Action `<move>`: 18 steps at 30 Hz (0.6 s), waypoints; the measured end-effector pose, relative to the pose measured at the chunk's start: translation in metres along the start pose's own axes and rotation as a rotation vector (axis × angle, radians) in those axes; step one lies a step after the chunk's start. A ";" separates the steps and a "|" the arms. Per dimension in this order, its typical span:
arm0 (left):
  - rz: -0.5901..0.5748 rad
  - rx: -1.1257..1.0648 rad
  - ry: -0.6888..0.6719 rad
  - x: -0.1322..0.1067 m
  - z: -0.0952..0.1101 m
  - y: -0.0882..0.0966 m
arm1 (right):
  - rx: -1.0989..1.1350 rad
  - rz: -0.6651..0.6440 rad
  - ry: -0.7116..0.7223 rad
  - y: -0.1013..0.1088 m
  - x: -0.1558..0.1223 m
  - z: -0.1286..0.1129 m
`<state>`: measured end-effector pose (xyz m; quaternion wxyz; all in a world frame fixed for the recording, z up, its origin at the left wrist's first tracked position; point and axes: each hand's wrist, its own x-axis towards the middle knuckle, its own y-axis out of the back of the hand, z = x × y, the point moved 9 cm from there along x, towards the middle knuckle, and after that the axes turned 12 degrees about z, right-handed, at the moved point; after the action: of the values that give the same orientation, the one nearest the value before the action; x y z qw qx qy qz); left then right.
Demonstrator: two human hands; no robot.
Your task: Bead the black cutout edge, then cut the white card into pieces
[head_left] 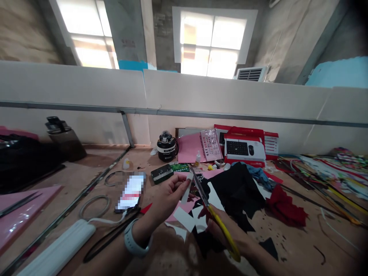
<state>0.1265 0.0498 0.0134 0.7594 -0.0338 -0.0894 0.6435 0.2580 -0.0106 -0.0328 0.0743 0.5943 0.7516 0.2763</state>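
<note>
Between the thumb and fingers of my left hand (pixel 174 189) is a narrow strip of white paper (pixel 186 191), held upright over the table. My right hand (pixel 220 226) grips a pair of scissors (pixel 212 214) with yellow handles. Their metal blades point up and away, close beside the strip's upper end; I cannot tell whether they touch it. Below the hands lie cut white paper pieces (pixel 184 218) and scraps of black fabric. A larger black cloth (pixel 238 191) spreads just right of the scissors.
A phone (pixel 130 191), a dark box (pixel 161 173) and a white power strip (pixel 61 249) lie left. Behind stand a black jug (pixel 166 147) and a red-and-white keyboard box (pixel 244 149). Red cloth (pixel 286 207) and tangled cords (pixel 336 184) lie right. A partition (pixel 201 92) borders the table.
</note>
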 end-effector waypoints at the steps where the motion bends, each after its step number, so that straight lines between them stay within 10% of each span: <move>1: 0.004 0.007 -0.006 0.000 0.000 0.000 | -0.014 0.000 0.000 0.000 0.000 0.000; 18: 0.020 0.042 0.006 -0.001 -0.006 -0.001 | -0.033 -0.003 -0.024 -0.005 -0.001 0.009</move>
<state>0.1282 0.0487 0.0080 0.7539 -0.0209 -0.0733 0.6526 0.2583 -0.0094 -0.0429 0.0936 0.5951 0.7470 0.2814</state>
